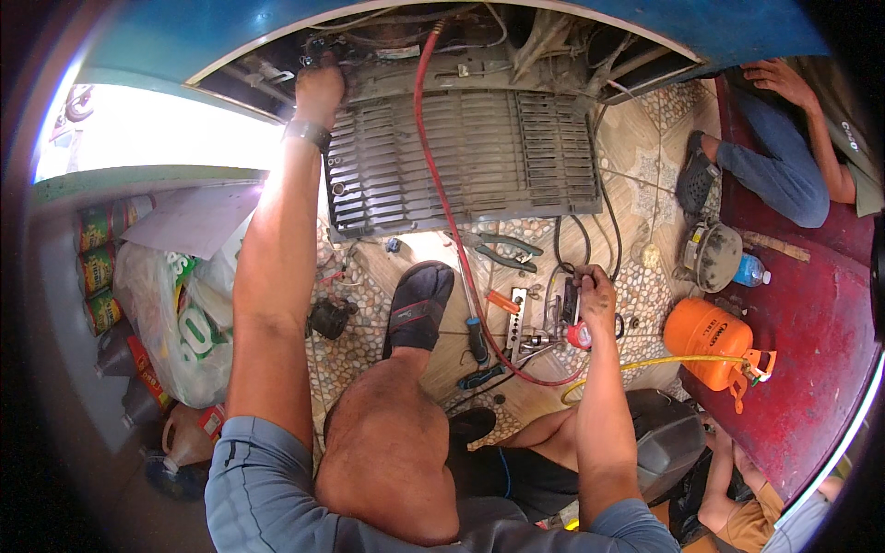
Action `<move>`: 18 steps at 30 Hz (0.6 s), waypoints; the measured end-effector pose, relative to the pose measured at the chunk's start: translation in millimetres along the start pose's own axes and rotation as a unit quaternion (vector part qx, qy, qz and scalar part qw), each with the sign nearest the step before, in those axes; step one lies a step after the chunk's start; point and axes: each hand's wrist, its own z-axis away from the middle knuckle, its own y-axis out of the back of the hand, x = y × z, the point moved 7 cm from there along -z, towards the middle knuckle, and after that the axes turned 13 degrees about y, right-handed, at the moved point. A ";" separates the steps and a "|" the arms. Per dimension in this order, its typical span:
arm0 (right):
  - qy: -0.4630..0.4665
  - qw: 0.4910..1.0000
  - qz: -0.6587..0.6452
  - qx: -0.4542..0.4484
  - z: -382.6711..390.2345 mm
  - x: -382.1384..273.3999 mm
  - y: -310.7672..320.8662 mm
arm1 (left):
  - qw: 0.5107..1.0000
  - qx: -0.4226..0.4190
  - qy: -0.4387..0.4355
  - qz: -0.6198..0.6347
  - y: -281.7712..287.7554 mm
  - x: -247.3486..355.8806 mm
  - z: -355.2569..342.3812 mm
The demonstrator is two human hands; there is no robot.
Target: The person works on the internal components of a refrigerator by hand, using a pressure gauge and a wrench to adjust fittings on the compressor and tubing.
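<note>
My left hand point(318, 92) reaches up into the opened bottom of a blue appliance point(756, 28), fingers curled at a dark fitting point(313, 55) too small to make out. Below the opening lies a dusty slatted grille point(433, 166), with a red hose point(436, 161) running across it down to the floor. My right hand point(595, 293) is closed at a black gauge manifold point(564, 309) with a red gauge point(579, 335); what exactly its fingers grip is unclear. Beside it are pliers point(498, 249), a flaring tool point(514, 327), an orange piece point(501, 302) and screwdrivers point(477, 341).
An orange gas cylinder point(705, 334) with a yellow hose, a pail point(710, 263) and a bottle point(751, 271) are at the right, near a person's leg and arm point(774, 175). Another person's legs show lower right point(724, 488). Bagged items point(184, 323) and cans line the left.
</note>
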 end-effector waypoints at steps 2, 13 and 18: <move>0.007 1.000 0.011 -0.026 -11.9 -13.1 -1.5 | 1.000 0.024 -0.013 0.013 2.7 -2.4 3.9; -0.007 0.992 -0.111 -0.057 -152.2 -29.3 62.6 | 0.993 -0.011 0.058 0.097 9.3 3.0 14.5; -0.012 0.995 -0.067 -0.078 -187.8 -56.1 79.9 | 0.998 -0.018 0.010 -0.056 15.4 10.7 17.2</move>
